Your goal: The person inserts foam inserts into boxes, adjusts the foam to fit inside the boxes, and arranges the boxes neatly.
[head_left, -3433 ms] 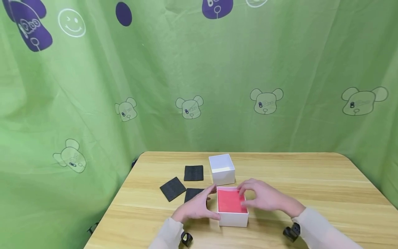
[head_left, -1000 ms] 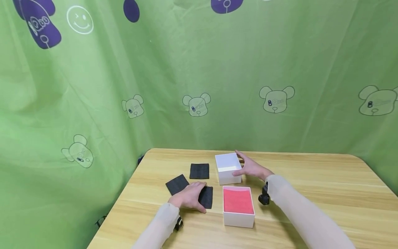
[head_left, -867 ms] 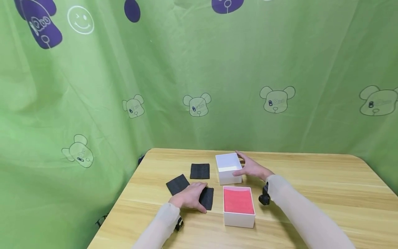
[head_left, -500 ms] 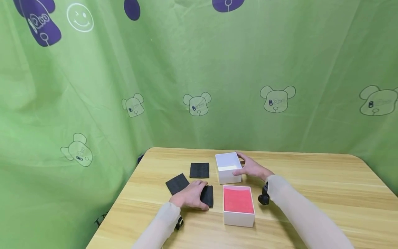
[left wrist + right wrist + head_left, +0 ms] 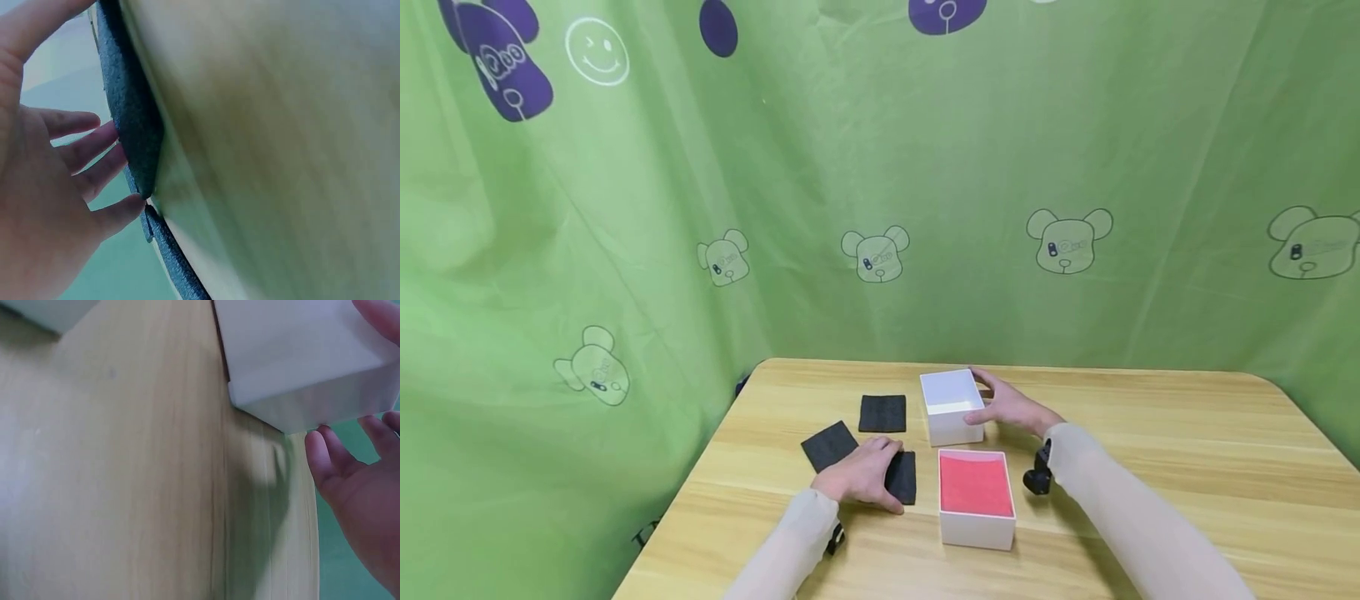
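My left hand (image 5: 861, 473) spans a black square pad (image 5: 902, 479) on the table, thumb at the near edge and fingertips at the far edge. The palm hides the pad's left part. In the left wrist view, the spread fingers of the left hand (image 5: 56, 181) meet the pad's edge (image 5: 134, 119). My right hand (image 5: 1011, 408) grips an open white box (image 5: 955, 429) from its right side, thumb over the front face and fingers round the back. Up close, fingertips of the right hand (image 5: 362, 494) lie right at the edge of the box (image 5: 312, 394).
A second white box (image 5: 976, 531), with a red sheet (image 5: 974, 486) inside, stands in front of the first. Two more black pads lie on the wooden table (image 5: 1150, 483): one at the back (image 5: 882, 413), another tilted at the left (image 5: 829, 445). A green curtain (image 5: 970, 150) hangs behind.
Both hands have left the box with the red sheet: the left moved to the black pad, the right to the rear white box. Over the last second they have hardly moved.
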`<state>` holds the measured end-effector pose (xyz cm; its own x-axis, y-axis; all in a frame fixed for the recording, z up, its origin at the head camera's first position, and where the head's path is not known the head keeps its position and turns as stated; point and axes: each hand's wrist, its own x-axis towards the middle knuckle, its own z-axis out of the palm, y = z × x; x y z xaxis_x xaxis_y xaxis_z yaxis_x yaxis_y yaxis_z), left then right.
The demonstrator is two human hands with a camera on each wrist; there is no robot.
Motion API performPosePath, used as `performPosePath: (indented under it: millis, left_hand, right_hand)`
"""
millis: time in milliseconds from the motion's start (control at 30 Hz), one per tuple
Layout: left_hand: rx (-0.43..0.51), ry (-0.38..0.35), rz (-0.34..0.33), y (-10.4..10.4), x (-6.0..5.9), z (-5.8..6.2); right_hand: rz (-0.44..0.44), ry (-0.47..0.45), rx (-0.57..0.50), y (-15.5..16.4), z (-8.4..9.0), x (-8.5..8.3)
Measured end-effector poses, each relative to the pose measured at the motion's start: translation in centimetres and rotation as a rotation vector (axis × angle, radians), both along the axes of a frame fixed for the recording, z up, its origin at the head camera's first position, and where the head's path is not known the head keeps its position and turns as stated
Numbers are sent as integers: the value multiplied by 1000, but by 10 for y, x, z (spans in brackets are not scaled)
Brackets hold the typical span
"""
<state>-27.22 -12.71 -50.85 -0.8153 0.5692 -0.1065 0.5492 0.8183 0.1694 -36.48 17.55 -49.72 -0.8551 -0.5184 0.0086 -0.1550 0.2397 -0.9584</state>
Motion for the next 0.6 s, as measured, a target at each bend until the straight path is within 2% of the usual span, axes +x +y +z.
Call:
performPosePath:
  millis: [167, 400, 600]
  left_hand:
    - [-41, -31, 20, -2, 2, 4]
    - [-68, -33, 29, -2, 3, 6]
    - [-21, -40, 48, -2, 3, 5]
  right_hand:
    - [37, -36, -25, 2, 1, 0]
    - [30, -60, -32, 5, -2, 0]
    - [11, -55, -14, 5, -2, 0]
